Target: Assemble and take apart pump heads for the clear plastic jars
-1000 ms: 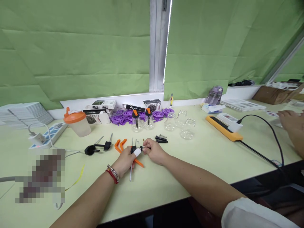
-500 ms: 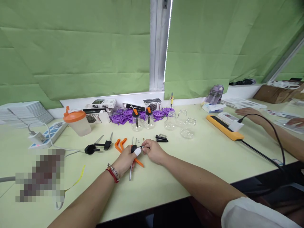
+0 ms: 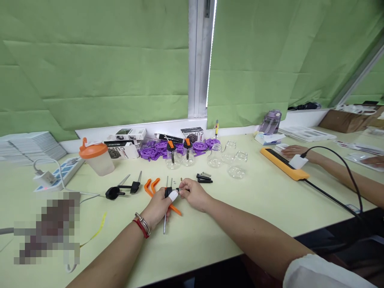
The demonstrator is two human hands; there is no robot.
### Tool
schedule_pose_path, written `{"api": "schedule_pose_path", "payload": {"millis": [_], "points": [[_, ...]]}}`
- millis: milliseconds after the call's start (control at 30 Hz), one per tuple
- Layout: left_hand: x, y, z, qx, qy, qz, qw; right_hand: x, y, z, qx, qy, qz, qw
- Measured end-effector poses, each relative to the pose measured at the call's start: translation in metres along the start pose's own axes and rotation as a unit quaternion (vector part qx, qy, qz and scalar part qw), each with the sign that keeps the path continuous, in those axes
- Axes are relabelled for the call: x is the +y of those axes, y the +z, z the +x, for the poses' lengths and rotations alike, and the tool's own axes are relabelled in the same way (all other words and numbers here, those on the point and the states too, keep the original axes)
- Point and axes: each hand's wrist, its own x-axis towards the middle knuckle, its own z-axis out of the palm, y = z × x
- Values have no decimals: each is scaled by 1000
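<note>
My left hand [image 3: 159, 206], a white wrap on its thumb, is closed round a black bottle top [image 3: 168, 192] with a thin metal tube [image 3: 165, 224] hanging below it. My right hand [image 3: 193, 193] pinches at the small end of that top, its fingertips meeting the left thumb; what it holds there is too small to make out. Just left of the hands lie orange levers [image 3: 152, 187], and another orange lever [image 3: 175, 209] sticks out from under the left hand. Beyond the right hand are black plastic parts [image 3: 204, 179] and springs [image 3: 206, 174].
Clear glass bottles [image 3: 237, 170] stand behind, two with orange-and-black tops [image 3: 171, 147]. Further black tops [image 3: 114, 193] lie left. Purple plastic parts [image 3: 150, 153], boxes [image 3: 127, 151] and an orange-lidded shaker [image 3: 103, 164] line the back. A yellow power strip [image 3: 282, 165] and another person's hand [image 3: 295, 153] are right.
The camera view has shifted slightly. Both my hands keep the same hold on the bottle top. The other person's hand at the right has moved left, toward the power strip.
</note>
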Motion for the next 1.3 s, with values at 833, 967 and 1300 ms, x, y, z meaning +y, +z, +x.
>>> {"api": "schedule_pose_path", "payload": {"millis": [833, 967, 1300], "points": [[3, -1, -3, 2, -9, 0, 1000, 3, -2, 1, -4, -11, -10, 1000], [4, -1, -3, 4, -10, 3, 1000, 2, -1, 1, 0, -7, -11, 1000], [1, -1, -1, 6, 1, -8, 1000, 3, -1, 2, -2, -7, -5, 1000]]}}
